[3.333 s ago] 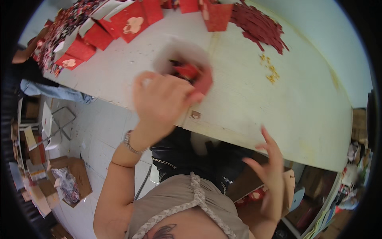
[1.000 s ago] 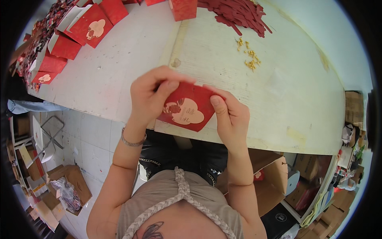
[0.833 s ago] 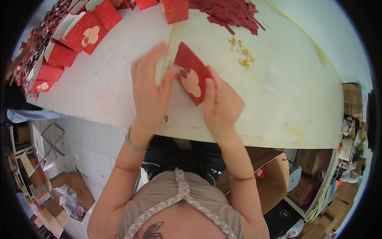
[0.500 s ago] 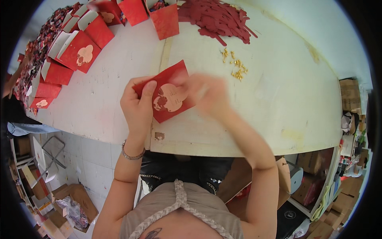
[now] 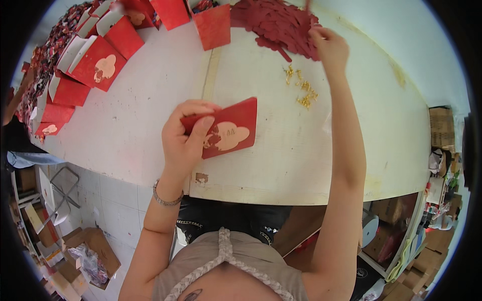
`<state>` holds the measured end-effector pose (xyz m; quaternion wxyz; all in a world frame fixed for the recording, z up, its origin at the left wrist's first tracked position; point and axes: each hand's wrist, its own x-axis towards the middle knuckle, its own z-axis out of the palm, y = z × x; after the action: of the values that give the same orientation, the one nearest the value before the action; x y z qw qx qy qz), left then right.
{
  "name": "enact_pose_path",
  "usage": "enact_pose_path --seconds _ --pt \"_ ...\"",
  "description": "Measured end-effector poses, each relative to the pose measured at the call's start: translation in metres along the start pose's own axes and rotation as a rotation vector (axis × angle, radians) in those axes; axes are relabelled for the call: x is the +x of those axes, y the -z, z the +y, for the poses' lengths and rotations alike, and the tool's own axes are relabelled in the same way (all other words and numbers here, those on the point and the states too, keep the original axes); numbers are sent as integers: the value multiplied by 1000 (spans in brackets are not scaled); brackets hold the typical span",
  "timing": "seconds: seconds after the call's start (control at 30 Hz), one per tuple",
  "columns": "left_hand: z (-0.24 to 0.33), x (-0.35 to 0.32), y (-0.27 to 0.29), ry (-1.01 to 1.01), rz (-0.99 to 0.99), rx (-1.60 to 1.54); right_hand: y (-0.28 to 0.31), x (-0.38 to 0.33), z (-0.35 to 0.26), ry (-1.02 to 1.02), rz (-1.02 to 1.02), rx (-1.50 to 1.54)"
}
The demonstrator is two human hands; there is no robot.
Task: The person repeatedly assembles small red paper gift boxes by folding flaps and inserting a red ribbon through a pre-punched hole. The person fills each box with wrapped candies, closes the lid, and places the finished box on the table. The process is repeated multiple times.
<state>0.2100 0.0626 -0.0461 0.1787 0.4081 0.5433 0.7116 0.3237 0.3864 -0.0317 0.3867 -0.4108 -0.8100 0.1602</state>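
My left hand (image 5: pixel 182 135) grips a red paper box (image 5: pixel 247 120) by its left side, above the table. The thumb presses on the front, which bears a pale pink flower-shaped patch. At the far right, my right hand (image 5: pixel 330 50) is closed in a pinch on a dark red strip (image 5: pixel 308 6) that sticks up from the fingertips. A heap of similar dark red strips (image 5: pixel 273 27) lies beside that hand. Between the box and the heap, small gold fasteners (image 5: pixel 307 94) are scattered on the table.
Open red boxes (image 5: pixel 99 67) stand along the far left of the white table (image 5: pixel 271 175), with a large mound of wrapped sweets (image 5: pixel 42 70) behind them. One filled box (image 5: pixel 213 30) stands left of the strips. A carton (image 5: pixel 95 256) sits on the floor at lower left.
My right hand has left the box and reached far and right to the heap, where it now pinches a strip. My left hand has tilted the box and shifted it slightly right.
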Motion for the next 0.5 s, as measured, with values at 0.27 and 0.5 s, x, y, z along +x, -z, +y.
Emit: enact_pose_path --seconds 0.27,0.5 --pt "4 -1 -12 -151 -116 168 59 -161 -131 281 -305 475" --pt "0 -7 -14 -142 -40 102 50 -163 -131 255 -272 522"
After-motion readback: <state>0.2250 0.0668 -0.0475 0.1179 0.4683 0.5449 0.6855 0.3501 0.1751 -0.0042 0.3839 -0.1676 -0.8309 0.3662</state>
